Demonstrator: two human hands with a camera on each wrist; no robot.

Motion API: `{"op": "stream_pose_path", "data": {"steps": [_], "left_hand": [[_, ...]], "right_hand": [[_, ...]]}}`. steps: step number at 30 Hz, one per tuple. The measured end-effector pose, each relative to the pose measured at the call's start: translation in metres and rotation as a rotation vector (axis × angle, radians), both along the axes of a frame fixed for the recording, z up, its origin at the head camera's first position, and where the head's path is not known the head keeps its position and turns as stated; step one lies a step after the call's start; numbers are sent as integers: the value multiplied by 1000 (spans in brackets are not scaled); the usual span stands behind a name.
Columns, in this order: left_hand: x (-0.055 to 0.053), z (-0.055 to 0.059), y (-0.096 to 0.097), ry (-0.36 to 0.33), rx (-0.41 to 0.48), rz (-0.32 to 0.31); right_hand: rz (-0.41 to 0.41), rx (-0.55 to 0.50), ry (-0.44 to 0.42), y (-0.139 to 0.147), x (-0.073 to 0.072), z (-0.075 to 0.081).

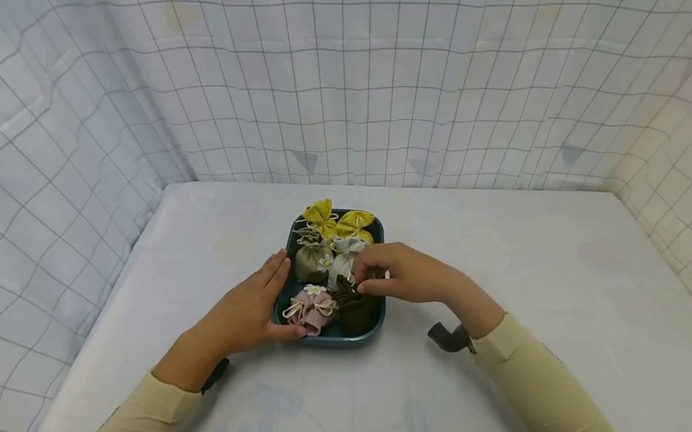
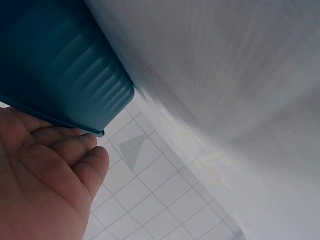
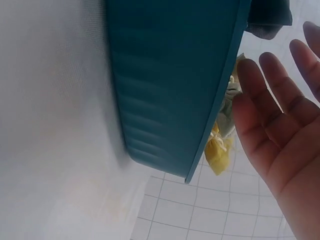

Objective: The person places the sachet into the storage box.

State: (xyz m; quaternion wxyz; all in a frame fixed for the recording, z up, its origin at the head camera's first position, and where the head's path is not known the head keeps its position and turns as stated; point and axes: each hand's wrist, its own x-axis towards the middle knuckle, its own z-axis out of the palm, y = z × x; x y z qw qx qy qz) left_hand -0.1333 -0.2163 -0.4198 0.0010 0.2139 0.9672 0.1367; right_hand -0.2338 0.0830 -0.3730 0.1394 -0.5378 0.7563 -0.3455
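In the head view, a blue-green plastic basin (image 1: 328, 343) holds several small drawstring pouches. My left hand (image 1: 246, 309) rests along its left rim, thumb over the near corner beside a pink pouch (image 1: 311, 313). My right hand (image 1: 404, 272) reaches over the right side, thumb and forefinger pinching the gathered top of a dark brown pouch (image 1: 357, 315). Behind it sit an olive pouch (image 1: 310, 264), a pale grey-green pouch (image 1: 342, 263) and two yellow pouches (image 1: 321, 217). In the right wrist view, the other fingers (image 3: 280, 95) spread loosely; the pinch lies outside that view.
The basin stands on a white-covered table (image 1: 513, 254). White grid-patterned curtains (image 1: 390, 89) hang behind and on both sides. A dark curved strap piece (image 1: 450, 338) shows beneath the right wrist. The basin's ribbed wall (image 2: 75, 65) fills much of the left wrist view.
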Motion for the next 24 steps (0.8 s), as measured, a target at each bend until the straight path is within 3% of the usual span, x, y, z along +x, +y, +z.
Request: {"op": "stream_pose_path", "data": {"steps": [13, 19, 24], "left_hand": [[-1, 0, 0, 7, 3, -7], [-3, 1, -4, -42, 6, -8], [-1, 12, -14, -84, 0, 30]], "right_hand": [[-39, -3, 6, 6, -3, 4], [-44, -20, 3, 11, -5, 2], [-127, 19, 12, 26, -4, 2]]}}
